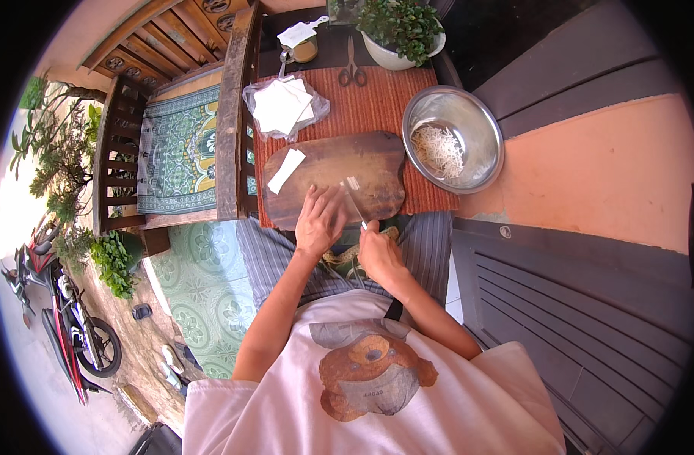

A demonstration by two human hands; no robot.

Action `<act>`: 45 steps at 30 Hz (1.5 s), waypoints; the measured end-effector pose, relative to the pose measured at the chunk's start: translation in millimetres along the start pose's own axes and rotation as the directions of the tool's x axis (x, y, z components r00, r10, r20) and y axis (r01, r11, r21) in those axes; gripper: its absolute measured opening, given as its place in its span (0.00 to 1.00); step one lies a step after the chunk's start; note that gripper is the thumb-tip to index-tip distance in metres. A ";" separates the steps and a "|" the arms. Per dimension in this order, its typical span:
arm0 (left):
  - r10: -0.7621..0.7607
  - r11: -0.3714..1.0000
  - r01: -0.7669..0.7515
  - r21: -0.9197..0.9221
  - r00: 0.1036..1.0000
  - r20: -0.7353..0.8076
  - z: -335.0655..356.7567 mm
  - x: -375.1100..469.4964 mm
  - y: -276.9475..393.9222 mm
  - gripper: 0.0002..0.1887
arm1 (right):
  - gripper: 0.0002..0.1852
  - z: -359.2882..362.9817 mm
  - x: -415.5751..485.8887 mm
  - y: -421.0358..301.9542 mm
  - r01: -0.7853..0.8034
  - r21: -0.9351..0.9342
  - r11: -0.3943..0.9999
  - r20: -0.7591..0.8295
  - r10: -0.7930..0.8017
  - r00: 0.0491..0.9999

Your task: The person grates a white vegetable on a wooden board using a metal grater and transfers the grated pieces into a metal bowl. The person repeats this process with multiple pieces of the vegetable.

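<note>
My right hand (379, 253) grips a knife (356, 207) by its pale handle, the blade pointing up and left over a dark wooden cutting board (375, 153). Beside the blade, my left hand (322, 219) rests over the board's near edge. Its fingers are blurred, and whatever may be under them is hidden. Just beyond the knife tip lies a small cut piece of thin white strips (353, 183). A longer white stacked strip (287, 170) sits slantwise on the board's left side. To the right, a steel bowl (483, 136) contains a heap of thin white shreds (441, 151).
Behind the board, white square sheets (281, 105) lie in an opened plastic bag. Farther back are scissors (352, 71), a glass cup (306, 52) partly covered by a white piece, and a potted plant (401, 34). A wooden bench (233, 114) borders the orange-red mat (375, 96) on the left.
</note>
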State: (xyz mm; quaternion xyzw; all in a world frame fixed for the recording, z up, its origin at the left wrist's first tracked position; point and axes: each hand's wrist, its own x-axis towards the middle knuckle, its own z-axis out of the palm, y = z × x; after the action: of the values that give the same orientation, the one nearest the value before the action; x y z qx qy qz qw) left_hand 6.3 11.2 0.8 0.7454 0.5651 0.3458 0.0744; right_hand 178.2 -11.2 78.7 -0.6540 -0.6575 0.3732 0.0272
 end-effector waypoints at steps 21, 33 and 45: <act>-0.006 1.000 0.006 -0.027 1.000 -0.025 -2.2 1.9 1.8 0.26 | 0.20 -10.9 10.7 -8.6 0.057 -0.071 0.996 -0.038 -0.060 0.997; -0.001 1.000 0.001 -0.022 1.000 -0.018 -3.5 3.2 2.9 0.25 | 0.20 -7.9 11.8 -6.6 0.078 -0.172 0.982 -0.054 -0.089 0.995; 0.002 1.000 -0.002 -0.016 1.000 -0.004 -3.2 1.7 0.7 0.28 | 0.21 6.7 10.7 -7.4 0.105 -0.172 0.980 -0.142 -0.130 0.981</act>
State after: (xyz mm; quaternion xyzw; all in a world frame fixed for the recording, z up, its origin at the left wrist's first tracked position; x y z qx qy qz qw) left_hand 5.1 11.6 4.3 0.7447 0.5617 0.3518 0.0788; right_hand 166.9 -3.9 73.0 -0.6407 -0.7193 0.2645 0.0457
